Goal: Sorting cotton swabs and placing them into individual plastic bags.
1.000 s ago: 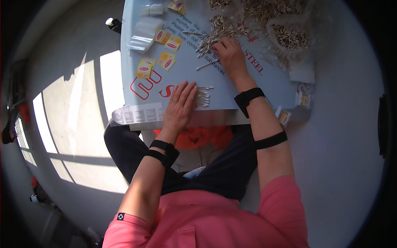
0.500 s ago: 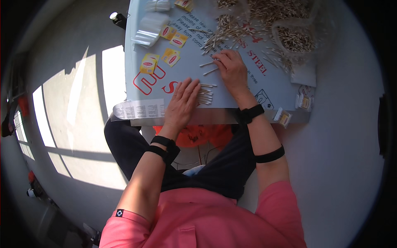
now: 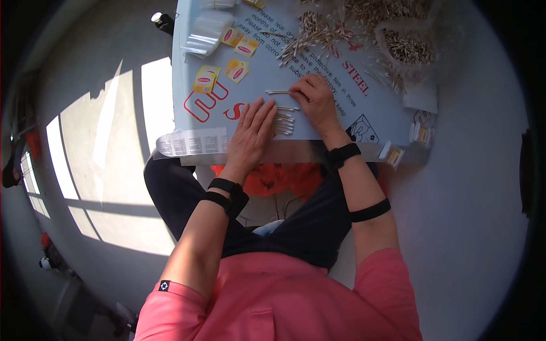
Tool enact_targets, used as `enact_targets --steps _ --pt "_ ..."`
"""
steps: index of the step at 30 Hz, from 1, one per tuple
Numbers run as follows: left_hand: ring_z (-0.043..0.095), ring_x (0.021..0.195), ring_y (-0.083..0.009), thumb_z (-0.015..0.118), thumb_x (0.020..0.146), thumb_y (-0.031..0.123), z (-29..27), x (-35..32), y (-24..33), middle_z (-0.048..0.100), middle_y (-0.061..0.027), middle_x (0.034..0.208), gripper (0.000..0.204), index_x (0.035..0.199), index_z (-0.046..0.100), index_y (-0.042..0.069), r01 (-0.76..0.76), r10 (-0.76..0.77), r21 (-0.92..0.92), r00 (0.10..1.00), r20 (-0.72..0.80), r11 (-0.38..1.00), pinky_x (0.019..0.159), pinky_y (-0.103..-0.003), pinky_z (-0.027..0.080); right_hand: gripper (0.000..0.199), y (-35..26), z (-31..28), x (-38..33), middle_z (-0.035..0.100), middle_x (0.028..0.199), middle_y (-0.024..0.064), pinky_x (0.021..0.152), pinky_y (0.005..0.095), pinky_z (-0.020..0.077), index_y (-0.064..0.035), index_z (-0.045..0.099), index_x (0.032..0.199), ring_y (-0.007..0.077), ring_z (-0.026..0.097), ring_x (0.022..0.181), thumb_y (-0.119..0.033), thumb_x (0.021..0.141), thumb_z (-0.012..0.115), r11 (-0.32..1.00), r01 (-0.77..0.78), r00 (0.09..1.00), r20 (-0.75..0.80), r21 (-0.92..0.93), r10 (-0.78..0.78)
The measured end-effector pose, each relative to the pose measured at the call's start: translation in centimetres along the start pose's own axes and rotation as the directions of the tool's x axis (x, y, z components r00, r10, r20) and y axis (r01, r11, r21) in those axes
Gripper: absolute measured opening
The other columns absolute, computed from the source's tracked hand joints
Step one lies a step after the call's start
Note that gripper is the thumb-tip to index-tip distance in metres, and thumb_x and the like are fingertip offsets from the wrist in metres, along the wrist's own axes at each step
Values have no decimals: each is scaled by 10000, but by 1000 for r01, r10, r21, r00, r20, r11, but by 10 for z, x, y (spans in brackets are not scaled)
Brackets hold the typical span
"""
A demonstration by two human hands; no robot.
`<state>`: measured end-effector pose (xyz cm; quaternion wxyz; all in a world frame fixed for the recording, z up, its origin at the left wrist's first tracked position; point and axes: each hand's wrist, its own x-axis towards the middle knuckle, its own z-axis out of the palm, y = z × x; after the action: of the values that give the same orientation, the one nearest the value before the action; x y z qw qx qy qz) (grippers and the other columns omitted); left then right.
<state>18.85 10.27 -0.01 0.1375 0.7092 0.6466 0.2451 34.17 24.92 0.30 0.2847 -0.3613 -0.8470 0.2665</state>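
Note:
Stretched fingers of my left hand [image 3: 254,131] lie flat over the left ends of a small row of cotton swabs [image 3: 284,122] on the film-covered table top [image 3: 335,122]. The swabs' right ends stick out beside the fingers, side by side. To their upper right, my right hand [image 3: 316,102] is closed in a pinch on a cotton swab [image 3: 277,91], whose white tip points left. Whether a second swab is in that pinch I cannot tell. Beyond the right hand, a loose heap of cotton swabs [image 3: 313,34] spreads over the table.
A clear bag of swabs [image 3: 406,45] stands at the far right. Clear plastic sleeves [image 3: 206,33] and yellow printed cards [image 3: 206,79] lie at the left. Two small filled packs [image 3: 391,154] sit by the near right edge. A white packet [image 3: 421,98] is farther back.
Two swabs stuck out apart from my right hand; now they appear as one, lying nearly level. The right hand has shifted slightly, while the left stays over the row.

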Motion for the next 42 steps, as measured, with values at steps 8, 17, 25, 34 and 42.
enact_targets --steps 8,17,25,34,42 --pt "295 1440 -285 575 907 83 2 0 0 379 -60 1510 572 1447 387 77 39 -40 67 999 18 997 1199 -493 226 129 -18 7 -4 575 896 90 783 395 484 -39 637 849 291 563 896 -105 797 734 967 -254 934 -264 -19 241" --pt "277 1453 -268 575 907 128 4 -1 0 352 -51 1534 591 1461 373 78 11 -17 91 998 56 996 1216 -452 212 243 55 -27 55 603 959 154 813 438 490 -16 621 834 326 588 932 -225 801 741 796 -565 799 -384 -217 463" --pt "312 1434 -274 560 903 74 0 1 -1 389 -58 1506 546 1429 414 70 34 -37 73 998 41 997 1206 -466 235 188 39 -27 42 619 973 154 796 442 498 -25 640 849 341 597 930 -183 804 732 756 -603 797 -248 -254 551" --pt "319 1427 -269 565 896 83 0 1 0 389 -56 1501 567 1439 401 65 33 -36 78 999 39 996 1208 -448 241 157 52 -41 37 596 947 110 766 415 506 -42 587 879 319 586 927 -82 812 722 851 -343 932 -257 -397 255" --pt "327 1421 -267 568 896 90 -4 1 2 393 -59 1496 567 1438 401 73 40 -46 96 997 64 995 1209 -441 246 107 15 -42 26 564 950 109 748 395 509 -44 563 863 301 581 914 -41 806 654 1000 -17 966 258 11 14"
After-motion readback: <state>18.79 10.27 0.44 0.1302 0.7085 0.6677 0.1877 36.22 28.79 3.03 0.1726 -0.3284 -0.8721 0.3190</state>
